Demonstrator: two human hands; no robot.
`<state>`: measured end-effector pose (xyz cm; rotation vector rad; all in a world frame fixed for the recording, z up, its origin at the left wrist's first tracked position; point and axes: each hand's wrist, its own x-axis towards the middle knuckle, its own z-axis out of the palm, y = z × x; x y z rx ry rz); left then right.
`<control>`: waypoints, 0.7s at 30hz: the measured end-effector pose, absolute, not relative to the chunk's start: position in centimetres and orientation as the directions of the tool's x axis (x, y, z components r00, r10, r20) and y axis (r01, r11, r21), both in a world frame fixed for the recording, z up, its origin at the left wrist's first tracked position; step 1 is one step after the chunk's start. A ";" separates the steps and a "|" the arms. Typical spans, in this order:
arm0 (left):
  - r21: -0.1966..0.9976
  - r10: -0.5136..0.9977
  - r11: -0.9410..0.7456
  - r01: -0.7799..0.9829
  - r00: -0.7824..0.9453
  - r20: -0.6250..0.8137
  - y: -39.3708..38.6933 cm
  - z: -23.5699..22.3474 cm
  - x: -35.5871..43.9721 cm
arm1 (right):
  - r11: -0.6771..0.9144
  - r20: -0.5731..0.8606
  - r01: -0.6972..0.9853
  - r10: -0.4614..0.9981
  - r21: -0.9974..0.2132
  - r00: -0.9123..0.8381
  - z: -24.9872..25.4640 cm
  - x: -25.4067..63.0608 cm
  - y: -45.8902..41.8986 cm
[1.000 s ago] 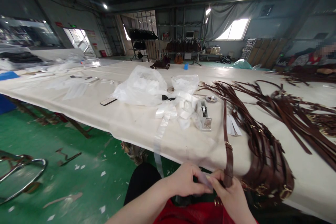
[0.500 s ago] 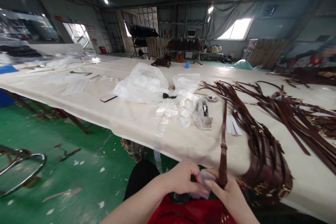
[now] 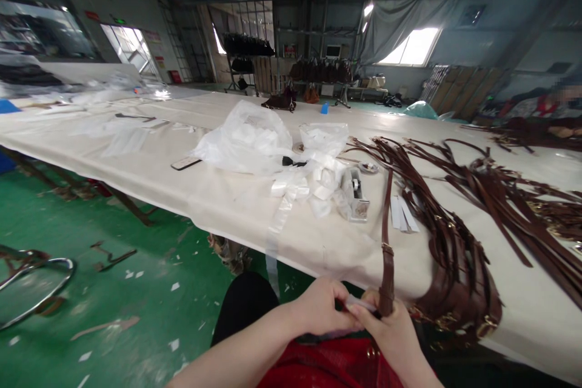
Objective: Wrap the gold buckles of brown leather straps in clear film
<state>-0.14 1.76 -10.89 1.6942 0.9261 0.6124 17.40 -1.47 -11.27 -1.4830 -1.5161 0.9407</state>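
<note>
My left hand (image 3: 321, 306) and my right hand (image 3: 391, 334) meet below the table's front edge, over my lap. Between their fingertips they pinch a small pale sheet (image 3: 360, 303). A brown leather strap (image 3: 387, 242) with a brass buckle rises from my right hand's grip and runs up onto the cream table (image 3: 236, 206). Just right of my hands, a thick bundle of brown straps (image 3: 459, 273) hangs over the table edge.
A tape dispenser (image 3: 357, 197), white paper slips (image 3: 402, 215), clear plastic bags (image 3: 254, 139) and a phone (image 3: 185, 163) lie on the table. More brown straps (image 3: 509, 194) spread right. A seated person (image 3: 552, 106) is far right. Green floor with a metal hoop (image 3: 31, 282) lies left.
The pale sheet between my fingers has turned from flat-on to nearly edge-on. The strap's buckle has moved slightly up and left. The view has shifted a little.
</note>
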 end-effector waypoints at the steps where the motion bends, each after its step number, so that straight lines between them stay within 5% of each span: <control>1: 0.955 0.822 -0.113 0.273 0.565 -0.064 1.7 -11.0 0.0 | 0.030 0.045 0.413 0.999 -0.910 0.025 -11.3 17.3 -1.5; 6: 0.969 0.791 -0.013 0.246 0.595 -0.141 1.4 -11.3 0.2 | 0.004 0.038 0.439 0.997 -0.898 0.067 -11.3 17.2 -1.5; 13: 0.966 0.781 -0.084 0.243 0.619 -0.088 1.6 -11.1 0.3 | 0.013 0.094 0.457 0.984 -0.889 0.154 -11.1 16.7 -2.0; 21: 0.914 0.744 -0.296 0.277 0.667 0.039 2.0 -11.6 0.4 | 0.068 0.035 -0.135 0.972 -0.989 0.233 -7.6 19.0 -1.3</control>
